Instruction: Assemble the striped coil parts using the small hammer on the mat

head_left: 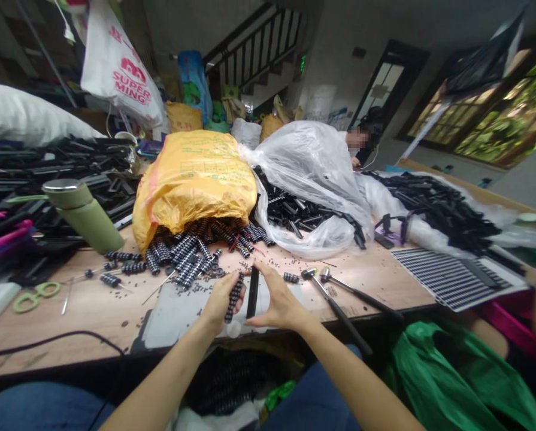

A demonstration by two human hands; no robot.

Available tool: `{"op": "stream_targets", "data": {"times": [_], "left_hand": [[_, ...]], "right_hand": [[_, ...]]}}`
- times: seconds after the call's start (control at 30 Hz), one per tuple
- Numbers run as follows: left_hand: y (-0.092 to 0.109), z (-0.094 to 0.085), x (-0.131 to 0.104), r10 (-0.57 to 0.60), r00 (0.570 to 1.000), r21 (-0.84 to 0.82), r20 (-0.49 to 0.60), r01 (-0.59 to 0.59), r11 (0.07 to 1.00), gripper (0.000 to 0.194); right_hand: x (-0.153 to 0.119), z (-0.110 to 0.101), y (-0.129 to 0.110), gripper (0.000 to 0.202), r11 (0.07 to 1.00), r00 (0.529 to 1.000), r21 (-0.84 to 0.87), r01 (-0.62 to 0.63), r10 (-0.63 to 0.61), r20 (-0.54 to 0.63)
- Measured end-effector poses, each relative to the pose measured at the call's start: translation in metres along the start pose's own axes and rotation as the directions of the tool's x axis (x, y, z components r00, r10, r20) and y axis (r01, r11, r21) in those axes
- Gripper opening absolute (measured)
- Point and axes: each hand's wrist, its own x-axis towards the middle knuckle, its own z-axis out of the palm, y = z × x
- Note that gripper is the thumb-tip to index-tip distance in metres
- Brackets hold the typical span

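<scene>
My left hand [218, 302] is closed around a short black cylinder with rows of white marks [234, 298], held almost upright over the grey board [171, 317]. Beside it, my right hand [280, 299] grips a flat black bar [252, 292] by its ends, between the thumb below and the fingertips above. The bar and the cylinder are apart by a small gap. Just beyond my hands lies a heap of similar marked cylinders [189, 260], spilling from a yellow sack [200, 173]. Tiny dark bits are scattered around the board.
Two hammers [339, 308] lie to the right, handles over the table edge. Clear plastic bags [312, 161] cover black parts. A green flask [83, 215] and green-handled scissors [36, 296] are at left. A striped sheet [451, 278] lies at right. Another person [362, 140] sits behind.
</scene>
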Motion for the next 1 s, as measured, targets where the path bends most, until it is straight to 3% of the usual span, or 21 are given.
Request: {"op": "stream_targets", "data": {"times": [0.17,0.33,0.57,0.83,0.9,0.97,1.0], "left_hand": [[-0.004,0.004,-0.008,-0.041,0.997,-0.063,-0.064,0.037,0.997,0.041],[-0.007,0.012,-0.015,-0.055,0.992,-0.189,-0.110,0.033,0.981,0.028],[0.000,0.019,-0.024,-0.019,0.993,-0.101,-0.116,0.007,0.995,0.032],[-0.008,0.019,-0.017,-0.124,0.988,-0.024,-0.093,0.122,0.992,0.024],[-0.017,0.016,-0.015,-0.061,0.994,0.086,-0.093,0.069,0.994,0.028],[-0.032,0.012,-0.013,0.155,0.985,0.326,-0.074,-0.123,0.937,0.032],[-0.041,0.009,-0.013,0.294,0.955,0.471,-0.036,-0.243,0.848,0.036]], "right_hand": [[-0.009,0.007,-0.024,0.106,0.991,1.000,0.130,0.010,-0.007,-0.026],[-0.012,0.013,-0.032,0.106,0.992,1.000,0.127,-0.019,0.022,-0.021],[-0.014,0.015,-0.034,0.105,0.991,0.998,0.122,-0.055,0.058,-0.022],[-0.023,0.024,-0.028,0.098,0.975,0.989,0.194,-0.111,0.127,-0.071],[-0.026,0.035,-0.024,0.099,0.975,0.983,0.177,-0.134,0.153,-0.099],[-0.031,0.050,-0.018,0.098,0.978,0.971,0.120,-0.170,0.187,-0.146],[-0.033,0.058,-0.015,0.096,0.979,0.965,0.079,-0.190,0.201,-0.170]]}}
